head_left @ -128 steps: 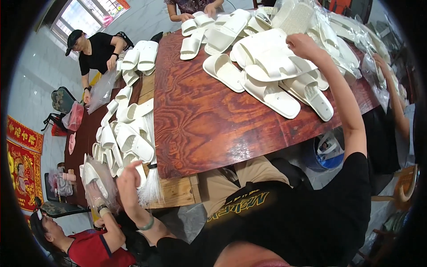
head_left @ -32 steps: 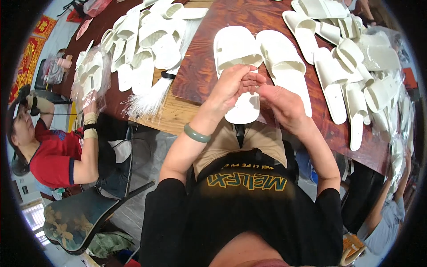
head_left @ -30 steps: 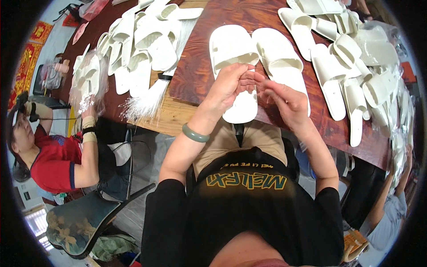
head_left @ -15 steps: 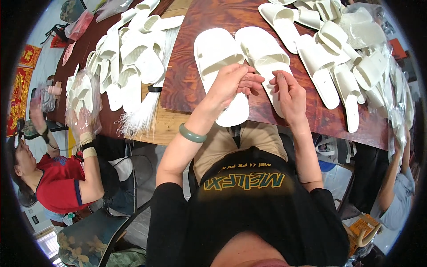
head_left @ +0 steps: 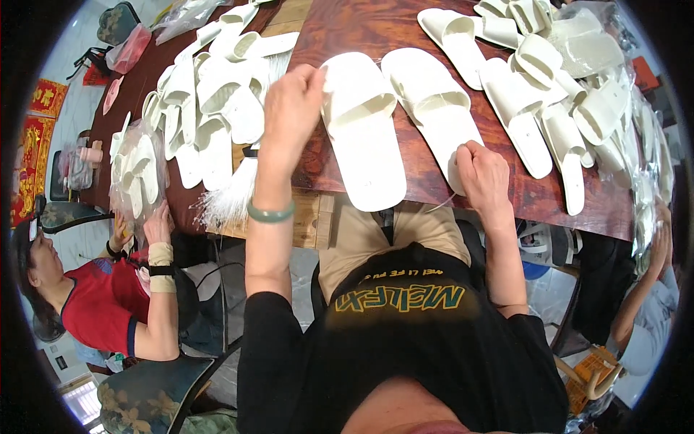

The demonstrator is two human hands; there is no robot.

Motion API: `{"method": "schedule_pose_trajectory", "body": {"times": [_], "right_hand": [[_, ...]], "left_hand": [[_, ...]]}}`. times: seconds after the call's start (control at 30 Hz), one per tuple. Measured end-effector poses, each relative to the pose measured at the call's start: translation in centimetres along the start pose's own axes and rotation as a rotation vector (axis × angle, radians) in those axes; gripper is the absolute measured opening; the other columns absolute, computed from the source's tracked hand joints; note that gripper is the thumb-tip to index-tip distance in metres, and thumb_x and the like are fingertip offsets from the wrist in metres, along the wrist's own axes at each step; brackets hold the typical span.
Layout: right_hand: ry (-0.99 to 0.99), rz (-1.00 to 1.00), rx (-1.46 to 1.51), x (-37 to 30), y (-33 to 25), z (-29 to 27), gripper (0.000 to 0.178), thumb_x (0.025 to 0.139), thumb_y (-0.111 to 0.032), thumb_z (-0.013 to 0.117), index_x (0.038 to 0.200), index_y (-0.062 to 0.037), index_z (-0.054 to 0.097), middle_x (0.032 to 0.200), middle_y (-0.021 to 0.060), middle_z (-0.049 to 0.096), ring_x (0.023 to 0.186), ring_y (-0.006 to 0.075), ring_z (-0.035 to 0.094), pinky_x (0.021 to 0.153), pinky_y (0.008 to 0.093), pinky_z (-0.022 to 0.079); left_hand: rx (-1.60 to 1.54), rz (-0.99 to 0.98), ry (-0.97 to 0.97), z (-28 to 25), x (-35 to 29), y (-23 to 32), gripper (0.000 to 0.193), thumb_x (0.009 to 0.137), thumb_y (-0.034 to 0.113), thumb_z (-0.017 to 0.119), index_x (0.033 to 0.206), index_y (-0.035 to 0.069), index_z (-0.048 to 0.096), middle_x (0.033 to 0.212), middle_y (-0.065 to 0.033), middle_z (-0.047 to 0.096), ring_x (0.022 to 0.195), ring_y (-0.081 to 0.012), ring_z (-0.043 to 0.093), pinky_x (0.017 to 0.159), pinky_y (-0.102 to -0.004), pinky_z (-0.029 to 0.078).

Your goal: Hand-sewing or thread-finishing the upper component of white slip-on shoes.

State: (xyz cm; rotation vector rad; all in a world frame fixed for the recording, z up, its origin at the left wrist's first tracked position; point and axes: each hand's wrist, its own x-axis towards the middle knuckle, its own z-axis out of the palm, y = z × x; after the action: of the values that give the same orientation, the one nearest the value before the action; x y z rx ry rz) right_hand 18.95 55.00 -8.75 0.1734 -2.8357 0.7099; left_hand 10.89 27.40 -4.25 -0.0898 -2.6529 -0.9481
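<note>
Two white open-toed slippers lie side by side in front of me, a left slipper [head_left: 367, 166] and a right slipper [head_left: 426, 94]. My left hand [head_left: 293, 108], a green bangle on its wrist, is closed in a pinch at the left slipper's outer edge, beside the strap. Whatever sits between those fingertips is hidden. Beside the heel of the right slipper, my right hand [head_left: 483, 177] is closed on a thin white strand [head_left: 439, 205] that trails out below it, past the table edge.
White slippers [head_left: 517, 108] are heaped at the right, more slippers [head_left: 210, 94] at the left. A bundle of white strands [head_left: 230, 192] hangs beside my left forearm. A person in red [head_left: 108, 304] handles bagged slippers [head_left: 137, 170]; another person [head_left: 643, 311] sits right. The wooden table [head_left: 528, 206] ends before me.
My hands have moved apart: the left went up and left to the slipper's outer edge, the right slightly down. The left slipper shifted slightly. The person in red lowered a raised hand.
</note>
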Motion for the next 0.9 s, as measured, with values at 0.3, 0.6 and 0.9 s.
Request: {"method": "schedule_pose_trajectory", "body": {"times": [0.3, 0.6, 0.9], "right_hand": [[-0.013, 0.24, 0.723, -0.1, 0.3, -0.8, 0.027, 0.093, -0.023, 0.051, 0.087, -0.0004, 0.064, 0.061, 0.0065, 0.056, 0.054, 0.0121, 0.051, 0.05, 0.0256, 0.038], [0.5, 0.121, 0.997, -1.1, -3.1, -5.6, 0.026, 0.096, -0.017, 0.05, 0.102, 0.0063, 0.06, 0.079, 0.0087, 0.061, 0.059, 0.0087, 0.054, 0.049, 0.0168, 0.038], [0.609, -0.223, 0.804, -5.2, -2.7, -6.2, 0.04, 0.098, -0.027, 0.042, 0.09, 0.0103, 0.055, 0.07, 0.0204, 0.058, 0.054, 0.021, 0.056, 0.042, 0.0237, 0.039]], "left_hand": [[-0.425, -0.166, -0.413, -3.4, -3.6, 1.0, 0.029, 0.091, 0.025, 0.055, 0.077, 0.001, 0.063, 0.061, -0.0002, 0.054, 0.056, -0.0053, 0.046, 0.052, -0.0199, 0.037], [-1.031, 0.061, -1.254, 0.9, -13.4, 7.2, 0.045, 0.097, 0.03, 0.044, 0.134, 0.006, 0.038, 0.08, -0.0061, 0.065, 0.057, -0.0093, 0.056, 0.051, -0.0222, 0.044], [-1.849, -0.549, -0.971, 3.0, -10.2, 10.0, 0.05, 0.099, 0.035, 0.036, 0.136, 0.002, 0.031, 0.072, 0.0004, 0.047, 0.048, -0.0025, 0.035, 0.043, -0.0159, 0.028]]}}
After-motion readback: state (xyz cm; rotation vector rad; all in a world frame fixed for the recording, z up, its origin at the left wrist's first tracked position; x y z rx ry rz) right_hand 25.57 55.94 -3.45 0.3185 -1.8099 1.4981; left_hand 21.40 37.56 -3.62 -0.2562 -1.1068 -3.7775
